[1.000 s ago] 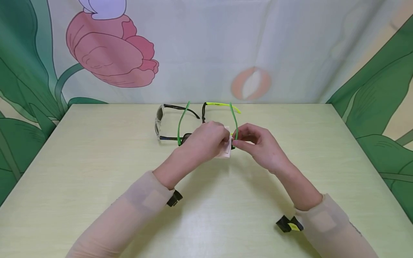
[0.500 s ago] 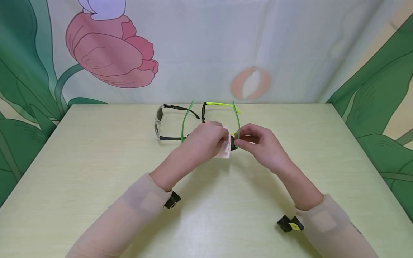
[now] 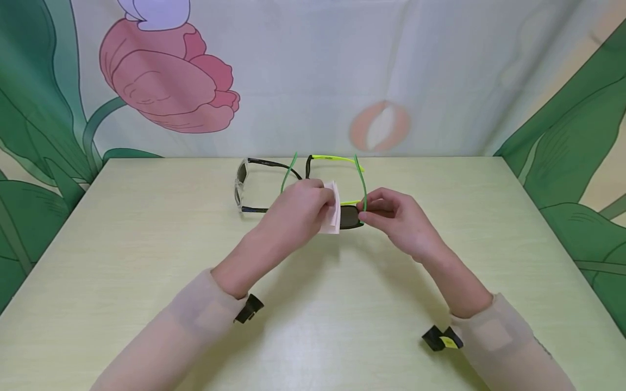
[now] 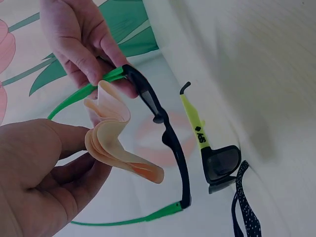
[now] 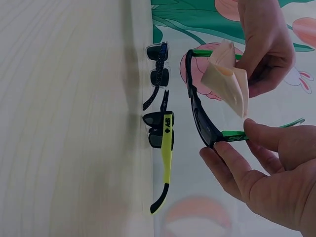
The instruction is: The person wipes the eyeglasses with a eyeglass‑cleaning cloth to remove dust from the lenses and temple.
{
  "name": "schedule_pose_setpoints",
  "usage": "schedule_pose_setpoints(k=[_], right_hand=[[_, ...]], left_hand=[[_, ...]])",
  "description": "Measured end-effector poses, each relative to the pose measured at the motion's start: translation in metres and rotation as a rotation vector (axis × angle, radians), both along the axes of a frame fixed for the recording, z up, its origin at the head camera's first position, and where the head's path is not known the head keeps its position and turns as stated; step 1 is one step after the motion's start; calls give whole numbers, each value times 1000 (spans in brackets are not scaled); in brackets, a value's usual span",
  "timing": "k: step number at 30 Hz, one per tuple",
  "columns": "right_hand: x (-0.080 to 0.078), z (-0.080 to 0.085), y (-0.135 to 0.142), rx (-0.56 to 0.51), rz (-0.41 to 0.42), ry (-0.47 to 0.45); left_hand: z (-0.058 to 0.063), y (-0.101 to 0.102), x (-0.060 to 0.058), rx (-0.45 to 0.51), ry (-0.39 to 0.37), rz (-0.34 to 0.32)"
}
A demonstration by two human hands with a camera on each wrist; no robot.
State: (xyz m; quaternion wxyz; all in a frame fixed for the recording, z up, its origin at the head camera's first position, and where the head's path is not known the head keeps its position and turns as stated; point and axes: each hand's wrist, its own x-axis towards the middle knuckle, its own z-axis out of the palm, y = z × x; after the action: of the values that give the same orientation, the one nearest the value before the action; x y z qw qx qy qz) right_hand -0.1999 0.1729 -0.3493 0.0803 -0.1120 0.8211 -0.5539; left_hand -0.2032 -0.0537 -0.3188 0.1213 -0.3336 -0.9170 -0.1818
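My left hand (image 3: pixel 299 209) pinches a folded pale cloth (image 3: pixel 331 217), which stands in front of a pair of black sunglasses (image 3: pixel 350 217) with green temples. In the left wrist view the cloth (image 4: pixel 111 131) is bunched between thumb and fingers. With thumb and fingers, my right hand (image 3: pixel 403 222) grips the sunglasses by one end, at the hinge of a green temple (image 5: pixel 234 135). The sunglasses are held above the table with both temples spread. One lens shows in the head view; the cloth and left hand hide the other.
Two other pairs of sunglasses lie unfolded near the table's back edge. One has a clear frame (image 3: pixel 238 187) and dark temples. The other is black with yellow temples (image 5: pixel 167 148), partly behind my hands. A printed curtain (image 3: pixel 293 81) hangs behind the table (image 3: pixel 146 260).
My left hand has moved left with the cloth, uncovering one lens. The green-templed sunglasses have shifted slightly right in my right hand's grip. The other two pairs stay put.
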Motion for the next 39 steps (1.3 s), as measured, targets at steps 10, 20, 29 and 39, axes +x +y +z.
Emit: schedule_pose_setpoints(k=[10, 20, 29, 39], right_hand=[[0, 0, 3, -2, -15, -8], [-1, 0, 5, -40, 20, -16], [0, 1, 5, -51, 60, -6], [1, 3, 7, -8, 63, 3]], left_hand=[[-1, -14, 6, -130, 37, 80], [-9, -19, 9, -271, 54, 93], [-24, -17, 11, -424, 52, 62], [-28, -11, 14, -502, 27, 60]])
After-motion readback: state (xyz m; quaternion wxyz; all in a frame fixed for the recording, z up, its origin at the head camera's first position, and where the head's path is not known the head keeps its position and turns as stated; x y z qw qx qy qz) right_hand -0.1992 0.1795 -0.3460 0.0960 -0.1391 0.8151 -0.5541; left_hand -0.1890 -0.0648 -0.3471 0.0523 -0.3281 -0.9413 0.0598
